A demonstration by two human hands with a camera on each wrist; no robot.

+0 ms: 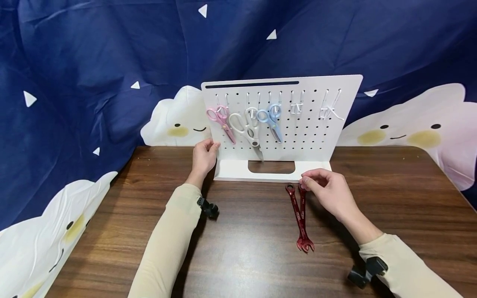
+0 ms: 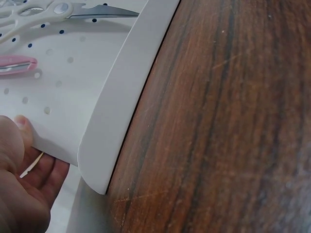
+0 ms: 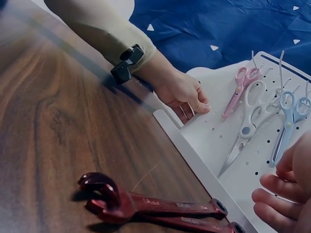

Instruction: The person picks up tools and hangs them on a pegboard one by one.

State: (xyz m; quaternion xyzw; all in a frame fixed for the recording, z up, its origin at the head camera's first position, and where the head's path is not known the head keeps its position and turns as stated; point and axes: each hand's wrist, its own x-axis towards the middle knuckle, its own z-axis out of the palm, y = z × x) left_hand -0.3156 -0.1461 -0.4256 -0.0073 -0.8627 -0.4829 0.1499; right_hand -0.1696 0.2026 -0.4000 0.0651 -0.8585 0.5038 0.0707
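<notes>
In front of the pegboard (image 1: 305, 155), two red wrenches (image 1: 298, 216) lie on the table (image 1: 246, 256), ring ends beside the right hand (image 1: 328, 190), its fingers loose, gripping nothing. The left hand (image 1: 203, 158) pinches the pegboard's left edge. On the pegboard hang three scissors (image 1: 255, 142); behind it, a blue curtain (image 1: 93, 62).

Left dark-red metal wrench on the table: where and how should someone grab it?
Probably pinch its shaft from above and left, beside the ring end: the left wrench lies flat, and there it spreads apart from the right wrench, while their open ends crowd together.
</notes>
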